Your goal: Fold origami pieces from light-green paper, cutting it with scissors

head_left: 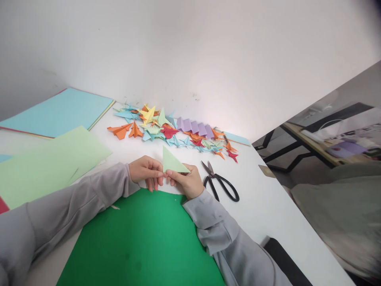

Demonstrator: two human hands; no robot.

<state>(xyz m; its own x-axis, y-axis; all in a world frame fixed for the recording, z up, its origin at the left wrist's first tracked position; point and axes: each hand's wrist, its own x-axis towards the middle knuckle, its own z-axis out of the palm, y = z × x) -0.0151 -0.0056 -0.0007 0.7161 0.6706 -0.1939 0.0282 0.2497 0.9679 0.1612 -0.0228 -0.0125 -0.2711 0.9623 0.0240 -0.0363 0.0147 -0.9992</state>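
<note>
A light green paper folded into a triangle (173, 161) is held up above the far edge of a green sheet (139, 238). My right hand (187, 180) pinches its lower edge, thumb in front and fingers behind. At the triangle's lower left corner, my left hand (148, 171) grips it between thumb and fingertips. The triangle's point rises upward on the left side. Just right of my right hand lie black-handled scissors (219, 180), blades slightly apart and pointing away.
Many folded paper pieces (166, 129) in several colours lie along the wall. Light green sheets (59, 163) and a stack topped with blue paper (62, 111) are at left. A black flat object (284, 262) rests at the lower right, near the white table's edge (309, 226).
</note>
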